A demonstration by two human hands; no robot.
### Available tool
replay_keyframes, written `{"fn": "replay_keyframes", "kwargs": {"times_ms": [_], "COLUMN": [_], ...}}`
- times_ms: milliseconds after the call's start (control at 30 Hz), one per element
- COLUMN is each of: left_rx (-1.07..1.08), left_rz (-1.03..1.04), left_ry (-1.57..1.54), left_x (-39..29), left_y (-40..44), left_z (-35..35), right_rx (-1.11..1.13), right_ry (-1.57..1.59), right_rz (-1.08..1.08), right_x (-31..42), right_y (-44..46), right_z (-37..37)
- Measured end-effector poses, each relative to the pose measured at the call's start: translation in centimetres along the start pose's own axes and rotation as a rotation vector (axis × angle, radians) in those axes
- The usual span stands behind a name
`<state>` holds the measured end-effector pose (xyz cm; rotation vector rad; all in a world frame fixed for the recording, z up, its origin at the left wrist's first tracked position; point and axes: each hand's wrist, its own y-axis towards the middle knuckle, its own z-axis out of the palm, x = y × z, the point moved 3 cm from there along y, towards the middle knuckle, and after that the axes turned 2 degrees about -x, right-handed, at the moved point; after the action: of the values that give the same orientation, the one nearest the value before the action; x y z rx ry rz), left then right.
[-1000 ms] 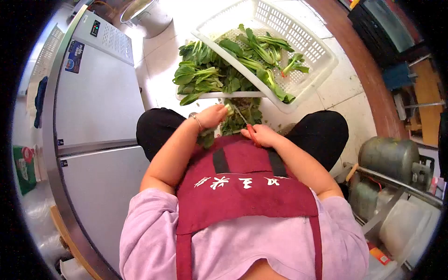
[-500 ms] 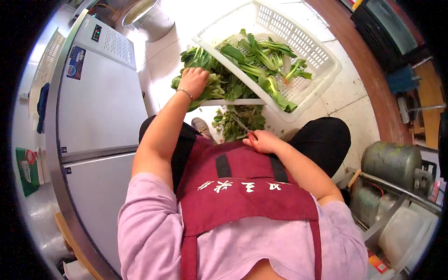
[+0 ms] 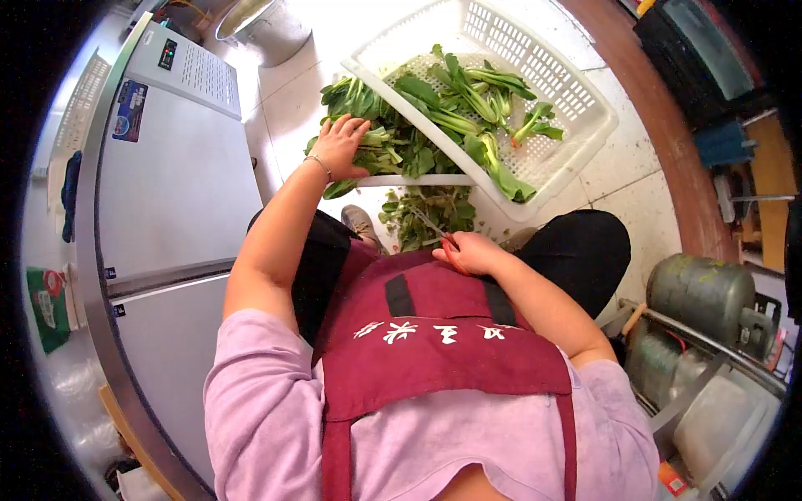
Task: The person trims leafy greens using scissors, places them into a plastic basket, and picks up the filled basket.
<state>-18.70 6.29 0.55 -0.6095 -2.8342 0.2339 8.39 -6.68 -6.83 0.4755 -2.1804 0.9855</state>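
Note:
My left hand (image 3: 337, 149) rests on a heap of leafy greens (image 3: 391, 150), its fingers spread apart and nothing gripped. My right hand (image 3: 473, 254), low in front of the apron, is closed around the red handles of scissors (image 3: 452, 242). Their blades point up and left over a pile of leaves and trimmings (image 3: 430, 213) on the floor. A white plastic basket (image 3: 576, 159) stands tilted beyond the heap, its near rim crossing over the greens. Several bok choy plants (image 3: 480, 104) lie inside it.
A steel refrigerator (image 3: 180, 184) stands on the left. Behind it is a metal pot (image 3: 271, 37). To the right are a green gas cylinder (image 3: 702, 292) and a metal rail (image 3: 727, 351). My shoe (image 3: 359, 224) is beside the trimmings.
My left hand has shifted slightly left and its fingers have spread over the greens. The right hand and scissors are nearly unmoved.

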Motion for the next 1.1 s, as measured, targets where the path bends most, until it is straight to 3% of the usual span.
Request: {"fn": "replay_keyframes", "kwargs": {"times_ms": [133, 500, 867, 1100], "left_rx": [0.06, -0.062, 0.048, 0.046], "left_rz": [-0.048, -0.021, -0.236, -0.18], "left_ry": [0.05, 0.047, -0.299, -0.393], "left_x": [-0.3, 0.5, 0.2, 0.8], "left_y": [-1.2, -0.1, 0.4, 0.4], "left_z": [0.3, 1.6, 5.2, 5.2], "right_rx": [0.013, 0.0, 0.052, 0.049], "right_ry": [-0.005, -0.036, -0.043, -0.056], "right_rz": [-0.014, -0.017, 0.005, 0.004], "right_x": [0.3, -0.1, -0.1, 0.1], "right_y": [-0.1, 0.3, 0.3, 0.2], "right_z": [-0.1, 0.4, 0.3, 0.2]}}
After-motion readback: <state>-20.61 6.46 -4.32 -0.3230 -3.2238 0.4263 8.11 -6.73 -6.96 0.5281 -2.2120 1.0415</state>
